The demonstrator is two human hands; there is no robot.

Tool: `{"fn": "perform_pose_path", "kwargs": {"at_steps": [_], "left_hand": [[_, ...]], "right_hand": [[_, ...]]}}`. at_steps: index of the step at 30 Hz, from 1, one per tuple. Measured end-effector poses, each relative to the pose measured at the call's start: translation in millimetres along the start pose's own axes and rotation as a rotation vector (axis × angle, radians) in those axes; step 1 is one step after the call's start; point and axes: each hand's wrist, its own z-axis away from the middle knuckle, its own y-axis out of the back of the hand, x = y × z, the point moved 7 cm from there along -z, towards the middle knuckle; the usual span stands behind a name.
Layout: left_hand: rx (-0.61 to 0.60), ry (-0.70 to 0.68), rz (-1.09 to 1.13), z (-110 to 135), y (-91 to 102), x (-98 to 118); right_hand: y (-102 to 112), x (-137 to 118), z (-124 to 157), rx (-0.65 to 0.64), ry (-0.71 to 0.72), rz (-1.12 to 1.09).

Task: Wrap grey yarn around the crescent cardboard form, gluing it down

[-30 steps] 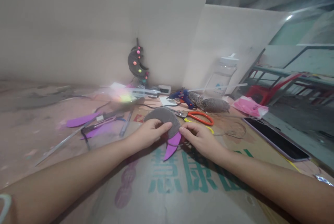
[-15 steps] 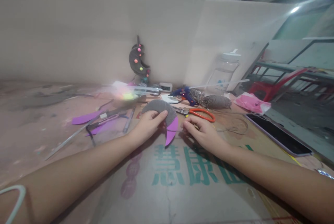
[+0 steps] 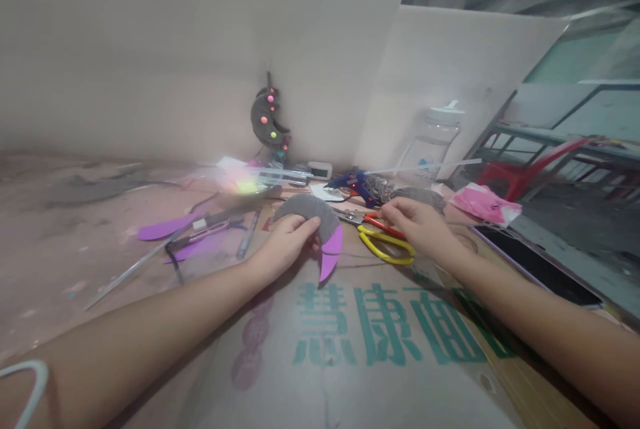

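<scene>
**Crescent (image 3: 329, 219) points its purple tip toward the tabletop's (image 3: 50, 269) near edge**

Held over the cardboard sheet (image 3: 400, 392) at mid-tabletop, it arches toward the far edge, long axis slanting from far left to near right. Ribbed grey strand covers most of it; the tip is smooth and flat. The left hand (image 3: 286, 242) pinches it between thumb and fingers. The right hand (image 3: 425, 229), fingers bunched, overlaps the scissors' (image 3: 351, 218) orange handle and hides part of a grey yarn bundle (image 3: 423, 197); its grip cannot be told. A phone (image 3: 540, 266) lies by the right edge.

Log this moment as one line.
left hand: holds gray-purple crescent | right hand: at scissors, grip unclear | behind: glue gun
</scene>
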Motion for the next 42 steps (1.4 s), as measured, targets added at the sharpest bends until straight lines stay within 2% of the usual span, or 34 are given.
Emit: {"fn": "perform_pose_path", "kwargs": {"at_steps": [4, 9, 15, 18, 21, 25, 31, 36, 42], "left_hand": [[0.014, -0.014, -0.054, 0, 1.6, 0], [0.013, 0.013, -0.065, 3, 0.7, 3], [0.014, 0.024, -0.058, 5, 0.0, 7], [0.016, 0.020, -0.067, 6, 0.2, 9], [0.009, 0.019, -0.069, 6, 0.1, 8], [0.006, 0.001, -0.072, 4, 0.5, 4], [-0.006, 0.000, 0.016, 1, -1.0, 0], [-0.014, 0.036, 0.114, 0, -3.9, 0], [0.052, 0.005, 0.058, -2, 3.1, 1]], "right_hand": [[9, 25, -22, 0.049, -0.004, -0.046], [-9, 46, -56, -0.016, -0.076, -0.032], [-37, 40, -94, -0.133, -0.090, 0.018], [-47, 37, -103, -0.166, -0.118, 0.071], [-52, 37, -105, -0.144, -0.160, 0.129], [-48, 35, -102, -0.090, -0.163, 0.149], [-24, 25, -86, -0.099, -0.150, 0.082], [-2, -4, -47, -0.099, -0.079, -0.050], [-5, -20, 6, -0.122, -0.045, -0.210]]}}
